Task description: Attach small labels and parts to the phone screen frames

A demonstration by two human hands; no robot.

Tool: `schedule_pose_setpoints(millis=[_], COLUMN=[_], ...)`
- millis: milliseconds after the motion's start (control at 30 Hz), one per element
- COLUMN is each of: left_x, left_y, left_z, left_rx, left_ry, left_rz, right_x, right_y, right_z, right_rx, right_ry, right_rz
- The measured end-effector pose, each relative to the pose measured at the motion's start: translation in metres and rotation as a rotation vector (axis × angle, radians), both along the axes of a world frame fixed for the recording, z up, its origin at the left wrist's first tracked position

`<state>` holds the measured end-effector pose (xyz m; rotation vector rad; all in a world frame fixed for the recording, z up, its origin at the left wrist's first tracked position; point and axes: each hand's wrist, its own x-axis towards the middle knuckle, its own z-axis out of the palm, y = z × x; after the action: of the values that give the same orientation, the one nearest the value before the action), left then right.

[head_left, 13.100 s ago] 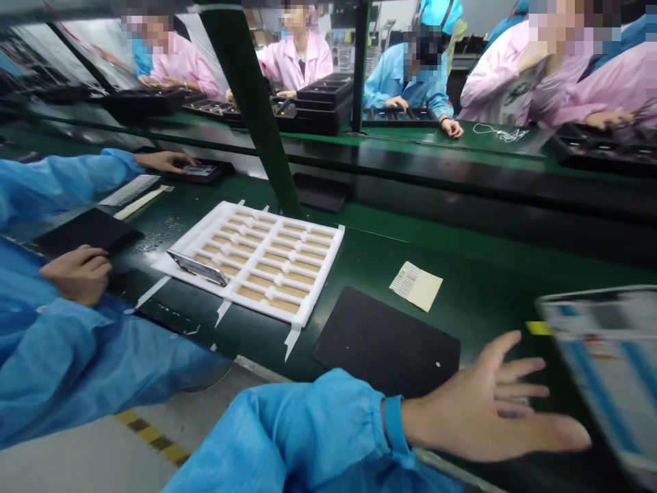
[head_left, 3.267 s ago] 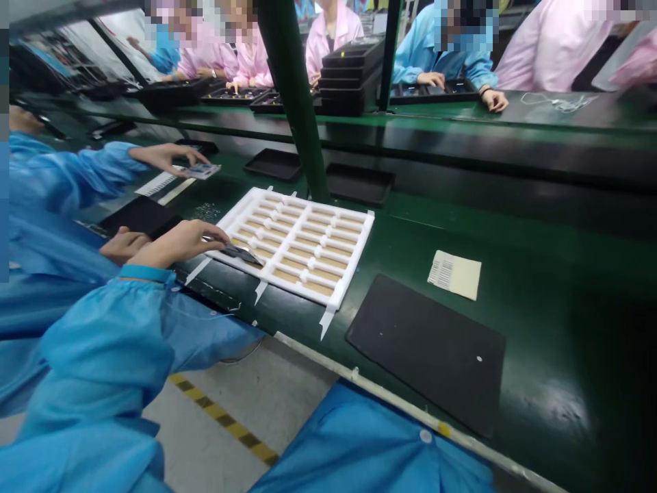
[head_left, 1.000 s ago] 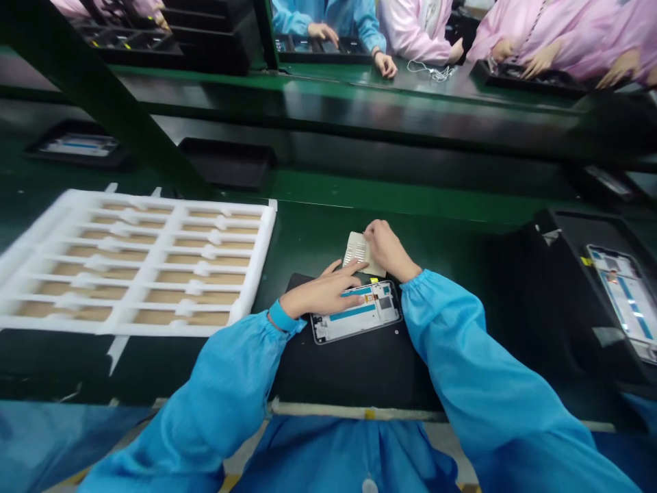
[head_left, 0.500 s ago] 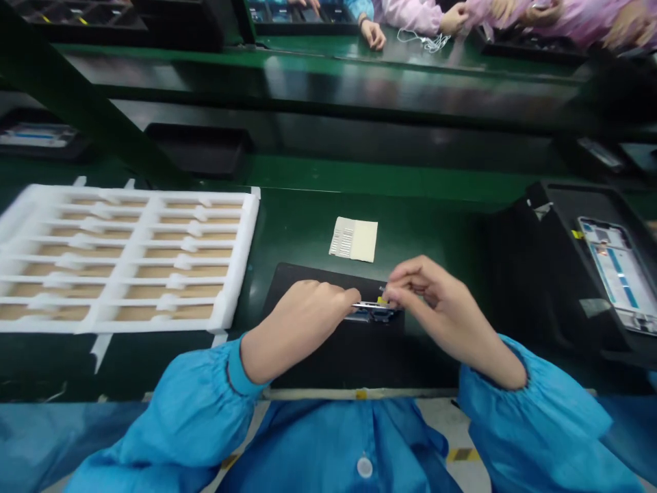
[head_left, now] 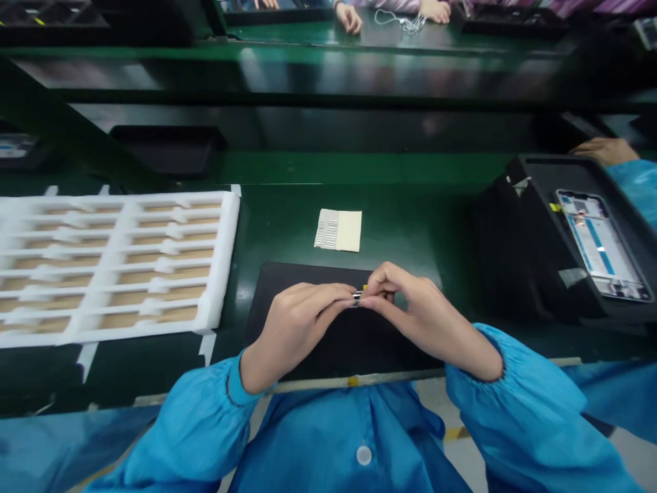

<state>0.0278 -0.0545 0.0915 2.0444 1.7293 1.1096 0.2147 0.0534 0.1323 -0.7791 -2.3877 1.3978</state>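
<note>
At far left, foam tray (head_left: 222, 246): white, slotted, lying on the green table (head_left: 287, 205); it stands clear of the work, so little seems at risk.
Left hand (head_left: 293, 320): thumb and fingers closed narrowly on one end of the metal-edged piece (head_left: 356, 298); uneven pressure from so small a grip could twist it.
Striped sheet (head_left: 339, 231): flat on the table just beyond the black mat (head_left: 349, 346), untouched; a brushing sleeve could shift it.
Black mat: flat beneath both hands; a piece let slip could strike it and be scratched.
Metal-edged piece: held edge-on over the mat, largely hidden by fingers; its yellow tab (head_left: 365, 287) could crease or tear if snagged.
Right hand (head_left: 417, 311): thumb and forefinger pinched at the piece's other end; pulling against the opposite grip could bend it.
Black box (head_left: 493, 263): carries a phone frame (head_left: 603, 243) on top; a bumped side could make the frame slide.
Co-worker's hand (head_left: 608, 149): near the box's far edge; a careless reach could jostle it.
</note>
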Motion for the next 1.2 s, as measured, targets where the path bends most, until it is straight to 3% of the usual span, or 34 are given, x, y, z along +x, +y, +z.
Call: schedule_pose_setpoints(millis=[167, 400, 667, 767, 900, 967, 1067, 1200], left_x=[0.004, 0.009, 0.009, 0.006, 0.0, -0.008, -0.027, -0.054], left_y=[0.0, -0.003, -0.002, -0.008, -0.01, -0.001, 0.025, 0.057], left_z=[-0.003, 0.005, 0.006, -0.002, -0.007, -0.007, -0.008, -0.011], left_rx=[0.044, 0.018, 0.025, 0.109, 0.18, 0.132, -0.111, -0.394], left_ry=[0.054, 0.151, 0.208, 0.231, 0.308, 0.27, 0.105, -0.052], left_rz=[0.039, 0.057, 0.048, -0.019, -0.073, -0.074, -0.123, -0.1], right_x=[0.013, 0.015, 0.018, 0.02, 0.017, 0.004, -0.039, -0.11], right_y=[-0.005, -0.011, -0.013, -0.015, -0.009, 0.006, 0.041, 0.087], right_z=[-0.021, -0.041, -0.055, -0.056, -0.043, -0.036, -0.041, -0.069], right_rx=[0.244, 0.328, 0.699, 0.678, 0.445, 0.373, 0.396, 0.422], right_ry=[0.113, 0.262, 0.274, 0.298, 0.286, 0.276, 0.207, -0.05], right_rz=[-0.155, -0.101, -0.023, -0.022, -0.033, -0.108, -0.241, -0.09])
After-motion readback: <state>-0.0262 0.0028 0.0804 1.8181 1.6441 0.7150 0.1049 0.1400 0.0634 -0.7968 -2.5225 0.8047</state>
